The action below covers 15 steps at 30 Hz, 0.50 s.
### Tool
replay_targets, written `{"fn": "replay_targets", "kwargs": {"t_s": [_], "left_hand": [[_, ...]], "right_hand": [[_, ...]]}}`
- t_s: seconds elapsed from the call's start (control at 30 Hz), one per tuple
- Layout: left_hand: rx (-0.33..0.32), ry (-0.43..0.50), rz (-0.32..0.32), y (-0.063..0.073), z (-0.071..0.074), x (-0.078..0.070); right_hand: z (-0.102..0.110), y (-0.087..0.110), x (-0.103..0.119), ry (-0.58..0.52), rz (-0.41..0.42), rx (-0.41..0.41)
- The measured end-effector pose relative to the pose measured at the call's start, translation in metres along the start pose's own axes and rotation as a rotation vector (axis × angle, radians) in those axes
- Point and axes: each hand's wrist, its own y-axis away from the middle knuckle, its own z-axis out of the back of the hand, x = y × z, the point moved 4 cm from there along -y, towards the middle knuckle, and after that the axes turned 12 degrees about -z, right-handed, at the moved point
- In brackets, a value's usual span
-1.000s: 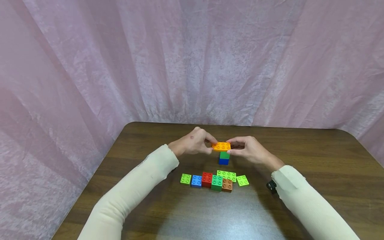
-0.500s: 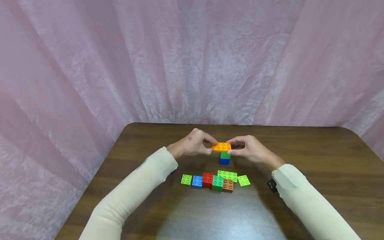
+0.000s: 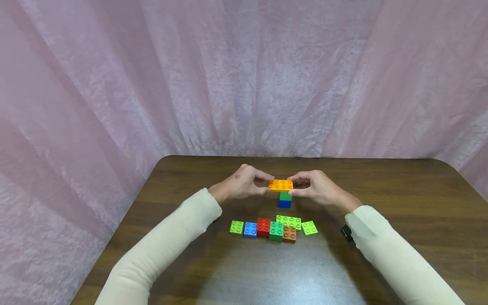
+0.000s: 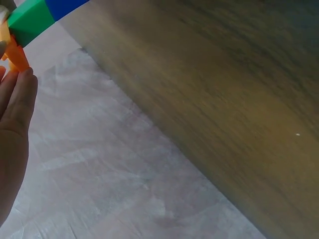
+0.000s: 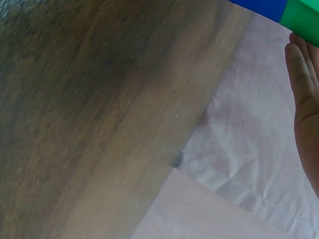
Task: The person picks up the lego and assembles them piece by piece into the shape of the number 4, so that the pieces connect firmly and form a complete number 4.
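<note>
An orange toy building brick [image 3: 281, 185], two studs deep and longer than wide, sits over a small stack of a green brick [image 3: 285, 196] on a blue brick [image 3: 284, 204]. My left hand [image 3: 241, 181] pinches its left end between thumb and fingers. At the right end, my right hand [image 3: 320, 187] holds it with thumb in front and fingers behind. The left wrist view shows fingertips against the orange brick [image 4: 17, 56], beside the green brick [image 4: 31, 21]. In the right wrist view, fingers lie right at the green brick [image 5: 303, 19], and the orange one is out of sight.
Nearer me on the wooden table [image 3: 400, 203] lie a lime square brick [image 3: 236, 227], light blue brick [image 3: 250, 230], red brick [image 3: 263, 228], dark green brick [image 3: 276, 231], brown brick [image 3: 289, 234], long lime brick [image 3: 288, 220] and another lime square [image 3: 309, 228]. A pink curtain [image 3: 244, 84] hangs behind.
My left hand has shifted slightly left, its fingers a little straighter at the brick's end. The right hand and the bricks stay nearly as they were.
</note>
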Motion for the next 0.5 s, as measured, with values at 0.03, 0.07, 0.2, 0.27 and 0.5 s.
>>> {"fn": "replay_targets", "kwargs": {"t_s": [0.03, 0.07, 0.2, 0.27, 0.5], "left_hand": [[-0.006, -0.003, -0.009, 0.001, 0.0, 0.0], [-0.012, -0.006, -0.014, 0.003, 0.001, 0.001], [-0.039, -0.012, -0.021, 0.01, 0.002, 0.004], [-0.046, -0.005, -0.011, 0.013, 0.003, 0.006], [-0.057, 0.038, 0.014, 0.024, 0.0, 0.01]], "right_hand": [[0.0, 0.0, 0.0, -0.001, -0.001, 0.0], [0.0, 0.0, 0.001, -0.002, 0.0, -0.001], [0.0, 0.0, 0.001, 0.001, 0.02, -0.02], [0.0, 0.0, 0.002, 0.01, 0.037, -0.035], [0.002, -0.001, 0.001, 0.045, 0.06, -0.076]]}}
